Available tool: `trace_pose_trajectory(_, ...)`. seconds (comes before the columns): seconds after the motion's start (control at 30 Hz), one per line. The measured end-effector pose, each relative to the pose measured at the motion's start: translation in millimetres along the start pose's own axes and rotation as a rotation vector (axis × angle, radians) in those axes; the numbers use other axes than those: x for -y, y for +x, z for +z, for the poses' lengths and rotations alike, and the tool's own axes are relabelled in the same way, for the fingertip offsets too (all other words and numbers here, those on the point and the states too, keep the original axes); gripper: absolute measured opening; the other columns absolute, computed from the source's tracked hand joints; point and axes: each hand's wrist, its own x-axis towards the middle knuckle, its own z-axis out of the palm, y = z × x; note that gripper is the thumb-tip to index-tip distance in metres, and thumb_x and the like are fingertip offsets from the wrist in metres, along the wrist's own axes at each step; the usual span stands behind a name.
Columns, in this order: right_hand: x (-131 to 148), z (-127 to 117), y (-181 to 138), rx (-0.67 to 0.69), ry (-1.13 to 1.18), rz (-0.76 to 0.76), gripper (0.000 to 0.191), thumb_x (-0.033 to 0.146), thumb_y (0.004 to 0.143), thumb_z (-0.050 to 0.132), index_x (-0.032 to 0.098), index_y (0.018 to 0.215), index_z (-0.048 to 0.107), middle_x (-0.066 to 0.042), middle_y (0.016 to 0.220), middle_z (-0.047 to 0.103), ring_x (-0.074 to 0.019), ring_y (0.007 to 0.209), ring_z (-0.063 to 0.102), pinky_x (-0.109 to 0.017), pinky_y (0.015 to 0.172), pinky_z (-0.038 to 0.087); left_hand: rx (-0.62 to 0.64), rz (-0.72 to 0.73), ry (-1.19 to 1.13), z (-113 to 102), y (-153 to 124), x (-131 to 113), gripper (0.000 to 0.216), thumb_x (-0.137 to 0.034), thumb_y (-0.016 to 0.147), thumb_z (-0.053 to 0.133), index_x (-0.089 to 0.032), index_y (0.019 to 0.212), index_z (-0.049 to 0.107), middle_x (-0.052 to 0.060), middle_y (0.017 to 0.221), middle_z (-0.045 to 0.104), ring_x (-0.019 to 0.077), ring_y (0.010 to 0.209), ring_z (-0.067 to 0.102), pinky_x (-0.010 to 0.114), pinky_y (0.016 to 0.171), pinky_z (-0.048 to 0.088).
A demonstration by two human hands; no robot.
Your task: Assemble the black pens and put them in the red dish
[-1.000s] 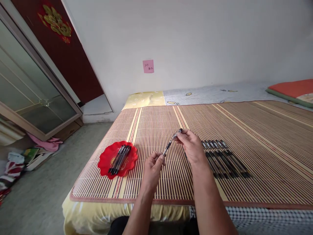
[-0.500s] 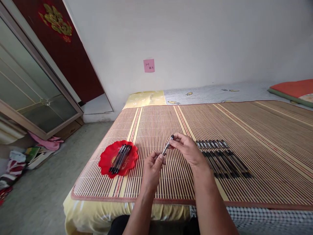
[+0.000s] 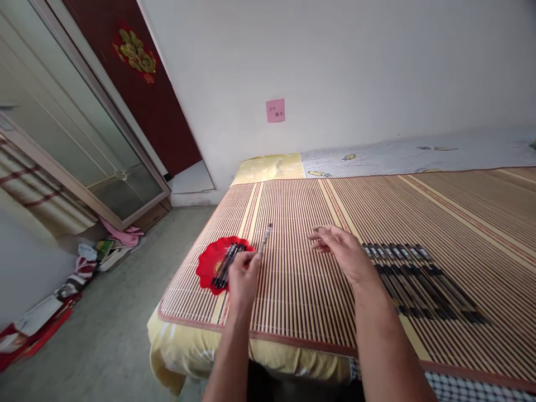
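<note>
My left hand point(image 3: 244, 274) is closed around the lower part of a pen point(image 3: 265, 239), whose dark tip points up and away. That hand is over the right edge of a red scalloped plate point(image 3: 206, 261), where several dark pens point(image 3: 228, 265) lie side by side; it hides part of them. My right hand point(image 3: 337, 245) hovers over the mat with fingers apart and nothing in them. Just right of it, several black pens point(image 3: 419, 285) lie in a neat slanted row, clips and caps at differing spots hard to make out.
A striped bamboo mat point(image 3: 288, 301) covers the bed, over a yellow sheet point(image 3: 201, 340). A pink note point(image 3: 275, 110) is stuck on the white wall. At the left are a glass-panelled door point(image 3: 100, 123) and piled items point(image 3: 87, 262) on the floor.
My left hand has carried the pen left to the red plate. The right hand has let go of it and opened. The view has turned left.
</note>
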Motion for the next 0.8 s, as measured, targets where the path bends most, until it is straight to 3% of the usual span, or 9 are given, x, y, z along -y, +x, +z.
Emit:
trace_pose_trajectory(0.1,-4.2,-6.8,2.3,-0.106,-0.063,-0.025,0.046,0.065,0.085,0.068,0.02,0.097,0.071,-0.01,0.1,0.074,-0.0191,0.079,0.068,-0.035,0.073,0.055,-0.173,0.005,0.4,-52.7,23.8,15.3,0.028,-0.041,0.082,0.064,-0.017,0.09,0.076,0.007,0.083,0.072,0.0237,0.079,0.067,0.033,0.075,0.05)
trace_pose_trajectory(0.2,-6.9,-6.5,3.8,-0.083,-0.13,-0.024,0.045,0.064,0.085,0.068,0.02,0.097,0.071,-0.011,0.1,0.074,-0.02,0.079,0.069,-0.036,0.073,0.056,-0.15,0.01,0.789,-81.7,33.4,24.3,0.027,-0.036,0.088,0.059,-0.017,0.092,0.078,0.009,0.089,0.074,0.0248,0.084,0.069,0.034,0.078,0.049)
trace_pose_trajectory(0.4,-8.0,-3.4,3.5,0.04,-0.198,-0.028,0.041,0.06,0.088,0.065,0.02,0.095,0.071,-0.01,0.098,0.074,-0.021,0.079,0.069,-0.041,0.076,0.057,-0.128,-0.002,0.989,-75.3,29.8,34.2,0.024,-0.029,0.089,0.058,-0.018,0.092,0.079,0.013,0.097,0.073,0.0288,0.091,0.067,0.037,0.081,0.048)
trace_pose_trajectory(0.8,-3.2,0.3,2.6,0.041,-0.205,-0.025,0.037,0.055,0.086,0.067,0.02,0.095,0.072,-0.009,0.091,0.074,-0.0205,0.078,0.069,-0.039,0.075,0.057,-0.085,0.011,1.096,-71.9,32.7,40.0,0.019,-0.023,0.088,0.063,-0.019,0.102,0.075,0.01,0.098,0.073,0.0289,0.095,0.065,0.037,0.084,0.047)
